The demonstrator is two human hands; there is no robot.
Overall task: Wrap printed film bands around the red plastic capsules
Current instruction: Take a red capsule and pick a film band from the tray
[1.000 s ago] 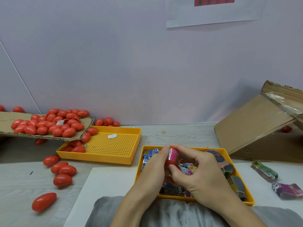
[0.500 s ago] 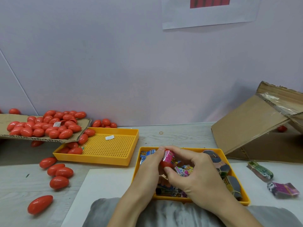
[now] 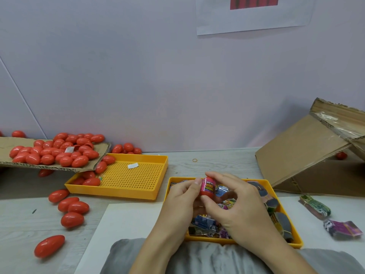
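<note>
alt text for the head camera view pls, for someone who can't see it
Two bare hands, the left hand and the right hand, hold a red capsule with a printed film band around it, above a yellow tray of printed bands. To the left, loose red capsules lie on a cardboard sheet, a perforated yellow tray and the table.

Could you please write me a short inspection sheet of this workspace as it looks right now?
Surface: grey wood-grain table, white sheet at the front.
Job's things: banded capsule held above the film tray; loose red capsules at left, more on the cardboard sheet and in the perforated tray.
Clutter: rubber band, two film bundles at right, tilted cardboard box.
Grippers: left hand and right hand both pinch the capsule.
Cables: nothing seen.
Surroundings: pale wall, paper notice.
</note>
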